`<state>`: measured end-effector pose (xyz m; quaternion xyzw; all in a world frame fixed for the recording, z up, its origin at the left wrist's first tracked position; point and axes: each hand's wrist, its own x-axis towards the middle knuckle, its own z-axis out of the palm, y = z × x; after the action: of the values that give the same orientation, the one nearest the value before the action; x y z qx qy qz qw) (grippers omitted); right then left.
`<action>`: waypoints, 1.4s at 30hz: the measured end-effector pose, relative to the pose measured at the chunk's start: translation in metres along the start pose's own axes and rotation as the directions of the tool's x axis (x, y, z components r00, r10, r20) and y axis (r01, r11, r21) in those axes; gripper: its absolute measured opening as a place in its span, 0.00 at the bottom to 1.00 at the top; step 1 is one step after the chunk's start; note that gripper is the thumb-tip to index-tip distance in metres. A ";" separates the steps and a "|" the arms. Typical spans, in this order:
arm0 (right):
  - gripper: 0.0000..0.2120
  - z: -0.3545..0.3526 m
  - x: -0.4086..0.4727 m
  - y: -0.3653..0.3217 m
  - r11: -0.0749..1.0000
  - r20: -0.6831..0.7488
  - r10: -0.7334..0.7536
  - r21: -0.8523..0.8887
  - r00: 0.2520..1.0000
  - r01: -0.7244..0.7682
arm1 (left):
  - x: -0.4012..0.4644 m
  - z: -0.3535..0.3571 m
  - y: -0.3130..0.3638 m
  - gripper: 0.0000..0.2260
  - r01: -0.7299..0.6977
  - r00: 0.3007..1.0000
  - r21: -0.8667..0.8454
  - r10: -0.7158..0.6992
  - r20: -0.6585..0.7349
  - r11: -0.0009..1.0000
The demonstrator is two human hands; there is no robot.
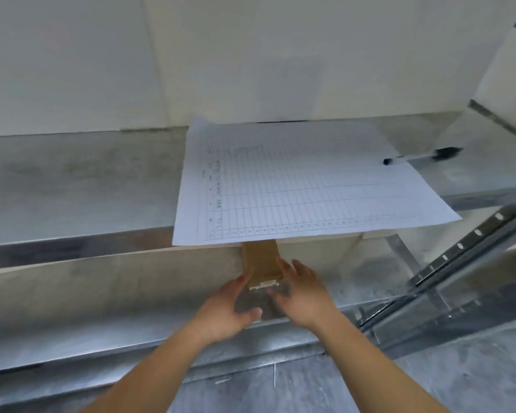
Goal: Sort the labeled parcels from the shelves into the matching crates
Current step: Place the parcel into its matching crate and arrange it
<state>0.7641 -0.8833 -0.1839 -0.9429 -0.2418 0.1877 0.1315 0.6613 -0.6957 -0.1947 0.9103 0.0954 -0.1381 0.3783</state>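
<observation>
Holding a parcel at the shelf

We clasp a brown parcel [261,265] between both hands on the lower shelf [72,338]. Our left hand [230,308] curls round its left side, thumb across the near end; our right hand [303,296] presses its right side with fingers nearly straight. Above our hands a sheet [304,180] overhangs the upper shelf, a pen [420,156] at its far right corner.
</observation>
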 end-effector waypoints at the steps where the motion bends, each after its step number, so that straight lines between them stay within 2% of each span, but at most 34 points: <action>1: 0.36 0.001 0.008 0.006 1.000 0.015 -0.008 0.009 1.000 0.008 | 0.010 0.004 0.005 0.40 0.015 1.000 0.030 -0.015 -0.019 0.999; 4: 0.35 0.008 0.031 0.017 0.999 0.087 -0.036 0.020 0.996 0.035 | 0.036 0.011 0.016 0.37 0.062 0.997 0.078 -0.058 -0.053 0.995; 7: 0.31 0.011 0.042 0.018 0.992 0.096 -0.105 0.083 0.990 0.097 | 0.048 0.016 0.021 0.26 0.085 0.992 -0.100 -0.093 -0.088 0.991; 9: 0.23 0.013 0.044 0.018 0.981 0.032 -0.114 0.164 0.993 0.108 | 0.049 0.018 0.025 0.19 0.092 0.983 -0.172 -0.117 -0.140 0.981; 12: 0.15 0.018 0.040 0.019 0.958 -0.095 -0.093 0.262 0.991 0.115 | 0.044 0.021 0.032 0.07 0.124 0.945 -0.166 -0.168 -0.280 0.978; 14: 0.11 0.021 0.032 0.017 0.950 -0.135 -0.094 0.283 0.986 0.130 | 0.037 0.025 0.033 0.05 0.176 0.923 -0.188 -0.228 -0.310 0.966; 16: 0.12 0.023 0.019 0.013 0.929 -0.099 -0.049 0.362 0.994 0.081 | 0.029 0.030 0.028 0.07 0.227 0.904 -0.253 -0.300 -0.304 0.940; 18: 0.26 0.023 0.008 0.013 0.875 -0.020 0.017 0.483 1.000 -0.005 | 0.017 0.034 0.023 0.11 0.230 0.885 -0.331 -0.338 -0.320 0.915; 20: 0.44 0.019 0.002 0.016 0.838 0.087 0.028 0.542 0.996 -0.071 | 0.005 0.037 0.020 0.23 0.215 0.877 -0.439 -0.370 -0.307 0.872; 21: 0.51 0.016 0.000 0.017 0.845 0.131 -0.005 0.530 0.991 -0.066 | -0.002 0.038 0.021 0.32 0.204 0.885 -0.484 -0.372 -0.281 0.851; 23: 0.57 0.009 -0.005 0.015 0.886 0.184 -0.096 0.463 0.978 0.000 | -0.013 0.039 0.022 0.47 0.180 0.919 -0.472 -0.318 -0.232 0.863; 25: 0.57 0.007 -0.010 0.009 0.906 0.177 -0.155 0.419 0.972 0.068 | -0.023 0.039 0.023 0.51 0.141 0.944 -0.409 -0.247 -0.218 0.901; 28: 0.53 0.011 -0.018 0.002 0.876 0.139 -0.221 0.463 0.965 0.134 | -0.038 0.036 0.023 0.49 0.128 0.937 -0.415 -0.246 -0.247 0.901; 31: 0.46 0.012 -0.024 -0.012 0.828 0.121 -0.312 0.522 0.942 0.207 | -0.061 0.026 0.017 0.44 0.107 0.911 -0.429 -0.261 -0.318 0.897; 34: 0.28 0.005 -0.032 -0.036 0.769 0.091 -0.416 0.566 0.905 0.297 | -0.088 0.010 0.001 0.32 0.058 0.873 -0.515 -0.294 -0.390 0.855; 36: 0.16 0.002 -0.038 -0.056 0.746 0.084 -0.439 0.589 0.894 0.311 | -0.107 0.000 -0.011 0.30 0.031 0.847 -0.596 -0.337 -0.410 0.802; 37: 0.13 0.002 -0.040 -0.067 0.733 0.065 -0.452 0.595 0.890 0.329 | -0.117 -0.006 -0.015 0.30 0.024 0.834 -0.614 -0.355 -0.423 0.789; 38: 0.11 0.003 -0.043 -0.079 0.729 0.043 -0.468 0.583 0.882 0.358 | -0.128 -0.011 -0.017 0.28 0.025 0.822 -0.607 -0.362 -0.440 0.794; 40: 0.09 0.010 -0.051 -0.105 0.731 0.033 -0.519 0.536 0.854 0.423 | -0.155 -0.019 -0.018 0.16 0.045 0.797 -0.563 -0.370 -0.478 0.825; 42: 0.13 0.019 -0.061 -0.132 0.728 0.072 -0.551 0.528 0.832 0.437 | -0.184 -0.024 -0.025 0.12 0.059 0.768 -0.538 -0.383 -0.514 0.841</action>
<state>0.6533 -0.7990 -0.1382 -0.7510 -0.4425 0.3052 0.3835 0.4847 -0.6742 -0.1350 0.7600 0.3529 0.1427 0.5267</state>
